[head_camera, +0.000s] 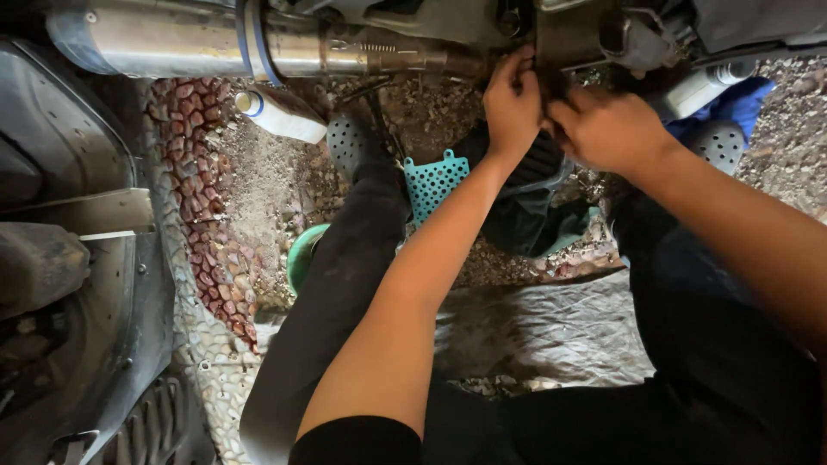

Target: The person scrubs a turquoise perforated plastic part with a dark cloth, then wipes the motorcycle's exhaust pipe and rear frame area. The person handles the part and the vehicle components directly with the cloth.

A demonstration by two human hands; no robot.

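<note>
Risk: our left hand (512, 102) and right hand (603, 127), both clenched on the dark fitting (551, 82) beneath the exhaust pipe (258, 39), may slip, we judge, dropping it into gravel (258, 181).

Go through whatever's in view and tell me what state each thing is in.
Left hand: fingers curled on the dark part beside the exhaust pipe.
Right hand: closed on that part.
Exhaust pipe: horizontal overhead.
White bottle: lying on gravel.
Teal plastic piece: flat on ground.

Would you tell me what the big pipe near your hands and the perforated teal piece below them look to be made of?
The pipe looks like bare polished metal, given its bright reflections. The perforated piece seems moulded plastic: flat teal colour, matte finish, regular round holes.
</note>
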